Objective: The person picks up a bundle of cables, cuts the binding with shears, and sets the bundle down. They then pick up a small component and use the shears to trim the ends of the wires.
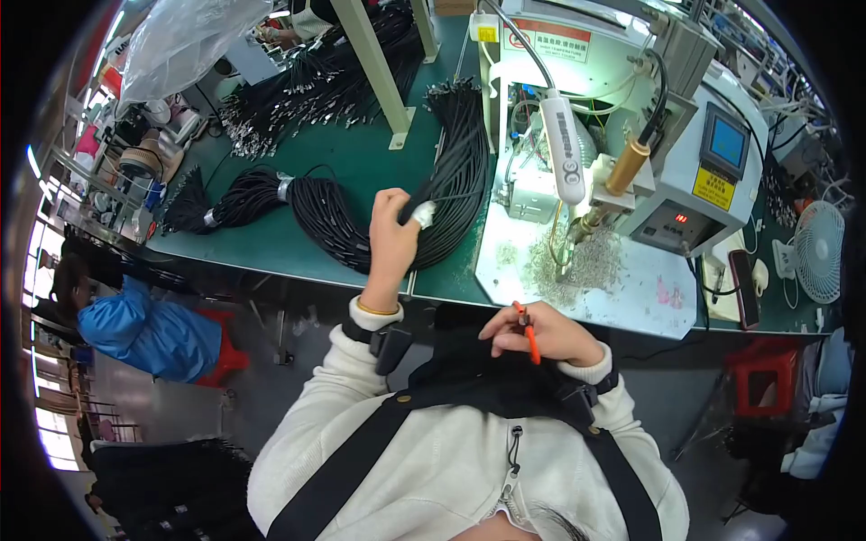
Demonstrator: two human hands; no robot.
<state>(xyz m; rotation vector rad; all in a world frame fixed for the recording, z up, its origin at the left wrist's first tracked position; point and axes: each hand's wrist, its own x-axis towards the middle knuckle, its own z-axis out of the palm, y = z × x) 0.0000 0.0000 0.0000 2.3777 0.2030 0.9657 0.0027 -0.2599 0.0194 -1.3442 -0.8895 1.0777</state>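
Black cables point(458, 176) partly behind left hand point(393, 236)

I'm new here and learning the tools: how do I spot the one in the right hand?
Find the white machine, then its pale base plate. Just below that plate's edge is the right hand, holding the tool. Its bright orange stands out from the white sleeve and black apron.

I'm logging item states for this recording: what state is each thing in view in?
Left hand: at the black cables, grip unclear.
Orange-handled tool: held in right hand; open or shut unclear.
Left cable bundle: tied by silvery bands.
Control screen: lit blue.
Digit display: lit red.
White fan: whether spinning, unclear.
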